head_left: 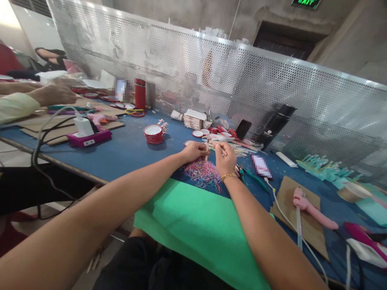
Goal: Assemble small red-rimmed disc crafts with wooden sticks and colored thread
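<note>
Above a tangled heap of multicoloured thread (pixel 201 174), my left hand (pixel 193 152) pinches a small flat wooden stick (pixel 207 154), held upright. Close on its right, my right hand (pixel 226 156) has its fingers curled together near the top of that stick. Something thin and pale shows at its fingertips, too small to name. Under my forearms a green sheet (pixel 193 217) hangs over the table's edge and across my lap. Green-handled pliers (pixel 255 179) lie just right of my right wrist.
A stack of red-rimmed round pieces (pixel 153 135) stands left of my hands. Behind them lie loose sticks (pixel 238 150) and a dark phone (pixel 243 129). At right, a pink glue gun (pixel 313 207) rests on cardboard (pixel 286 201). A co-worker's hands (pixel 54 94) are at far left.
</note>
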A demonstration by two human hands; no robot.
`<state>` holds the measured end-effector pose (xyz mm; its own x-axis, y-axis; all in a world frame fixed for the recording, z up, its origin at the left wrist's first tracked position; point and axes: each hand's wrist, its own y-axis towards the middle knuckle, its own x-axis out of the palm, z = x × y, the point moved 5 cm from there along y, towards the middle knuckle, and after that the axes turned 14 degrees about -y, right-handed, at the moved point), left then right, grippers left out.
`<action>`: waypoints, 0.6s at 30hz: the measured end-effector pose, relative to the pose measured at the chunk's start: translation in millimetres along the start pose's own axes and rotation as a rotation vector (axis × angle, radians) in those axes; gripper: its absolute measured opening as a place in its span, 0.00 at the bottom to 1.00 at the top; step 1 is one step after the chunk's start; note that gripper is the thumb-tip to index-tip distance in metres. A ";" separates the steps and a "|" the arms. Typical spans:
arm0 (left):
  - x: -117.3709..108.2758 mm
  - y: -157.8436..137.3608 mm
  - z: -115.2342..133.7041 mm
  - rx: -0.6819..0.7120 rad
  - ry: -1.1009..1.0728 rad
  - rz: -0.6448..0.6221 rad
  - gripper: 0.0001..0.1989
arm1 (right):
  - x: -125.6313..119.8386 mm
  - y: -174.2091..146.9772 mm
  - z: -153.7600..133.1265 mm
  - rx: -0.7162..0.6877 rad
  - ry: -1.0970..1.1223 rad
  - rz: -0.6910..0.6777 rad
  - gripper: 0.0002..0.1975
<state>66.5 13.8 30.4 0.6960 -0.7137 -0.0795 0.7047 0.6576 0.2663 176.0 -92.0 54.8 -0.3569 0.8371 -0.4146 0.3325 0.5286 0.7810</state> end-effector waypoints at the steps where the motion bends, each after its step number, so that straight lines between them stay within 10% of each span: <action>1: 0.1 0.0 -0.1 0.003 0.003 -0.001 0.14 | -0.2 -0.1 0.9 0.008 0.004 0.006 0.12; 18: -0.4 -0.4 -0.1 0.013 -0.012 -0.006 0.17 | 2.6 0.6 -2.2 -0.034 0.002 -0.008 0.12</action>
<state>66.0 13.8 30.2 0.6899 -0.7206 -0.0693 0.7069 0.6501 0.2787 173.4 -89.8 55.1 -0.3613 0.8324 -0.4202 0.2993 0.5303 0.7932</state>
